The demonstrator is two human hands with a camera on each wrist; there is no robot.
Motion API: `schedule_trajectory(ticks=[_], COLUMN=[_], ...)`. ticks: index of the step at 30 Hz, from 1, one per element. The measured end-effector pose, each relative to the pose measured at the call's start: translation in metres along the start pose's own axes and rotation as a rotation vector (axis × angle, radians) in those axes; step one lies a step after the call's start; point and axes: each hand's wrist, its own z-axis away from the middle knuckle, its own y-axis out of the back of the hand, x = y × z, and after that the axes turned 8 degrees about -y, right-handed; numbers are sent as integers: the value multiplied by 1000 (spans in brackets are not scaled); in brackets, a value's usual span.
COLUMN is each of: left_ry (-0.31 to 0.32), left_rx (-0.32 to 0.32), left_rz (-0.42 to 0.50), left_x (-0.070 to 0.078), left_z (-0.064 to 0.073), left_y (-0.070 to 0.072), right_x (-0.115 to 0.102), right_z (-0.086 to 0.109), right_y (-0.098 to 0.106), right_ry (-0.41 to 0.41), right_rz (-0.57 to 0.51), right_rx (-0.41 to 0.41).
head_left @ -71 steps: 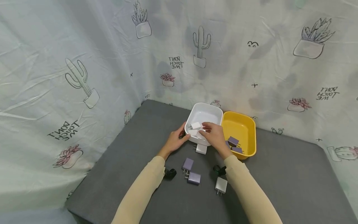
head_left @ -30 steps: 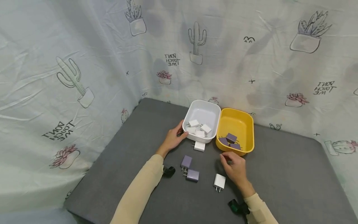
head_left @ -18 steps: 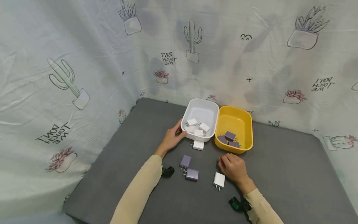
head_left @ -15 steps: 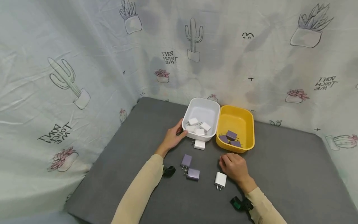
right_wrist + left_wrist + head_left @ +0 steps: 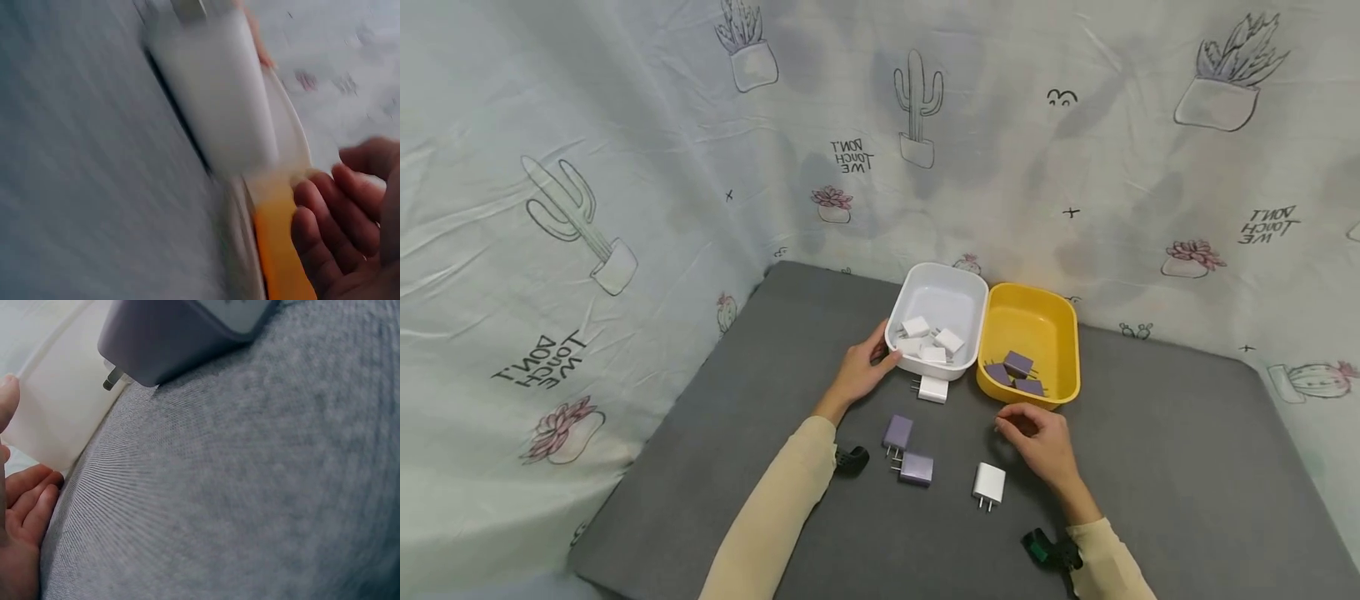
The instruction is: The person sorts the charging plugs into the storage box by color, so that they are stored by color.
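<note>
My left hand (image 5: 859,372) holds the near left corner of a white plastic bin (image 5: 904,295), thumb at the rim and fingers along its side. Several white plug chargers (image 5: 948,340) lie in this bin. My right hand (image 5: 1041,435) hovers loosely curled, with nothing in it, just in front of a yellow bin (image 5: 1070,333). Three purple plug chargers (image 5: 1018,363) are inside the yellow one. Near that hand, a loose white charger (image 5: 988,482) lies on the table, prongs toward me; it looms large and blurred in the right wrist view.
Two purple chargers, one upper (image 5: 897,432) and one lower (image 5: 917,468), lie close together on the grey table (image 5: 760,392). Another white charger (image 5: 933,389) sits right at the white bin's front. Behind both bins hangs a cactus-print curtain (image 5: 992,183).
My right hand has left the white bin and come back toward me, right of the loose white charger. Its fingers have loosened slightly since half a second ago. My left hand stays at the bin.
</note>
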Motion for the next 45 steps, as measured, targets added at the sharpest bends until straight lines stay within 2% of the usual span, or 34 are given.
schedule_trajectory(ticks=[4, 6, 12, 15, 19, 25, 31, 40, 45], left_ry=[0, 6, 10, 11, -1, -9, 16, 18, 21], left_rx=[-7, -7, 0, -3, 0, -3, -24, -15, -24], left_rz=[0, 3, 7, 1, -22, -31, -31, -34, -41], left_x=[1, 2, 2, 2, 2, 3, 0, 1, 3], left_z=[-1, -2, -1, 0, 1, 1, 2, 4, 4], left_y=[-2, -3, -2, -2, 1, 2, 2, 5, 1], right_x=[-24, -19, 4, 4, 1, 1, -2, -14, -19], right_z=[9, 14, 32, 41, 46, 50, 48, 15, -8], right_y=[6, 7, 11, 14, 15, 14, 11, 10, 13], right_ry=[-3, -34, -204, -193, -152, -128, -127, -55, -58], right_rz=[61, 83, 165, 222, 264, 263, 263, 119, 84], right_rx=[-87, -138, -355, -425, -476, -448, -392, -270, -230])
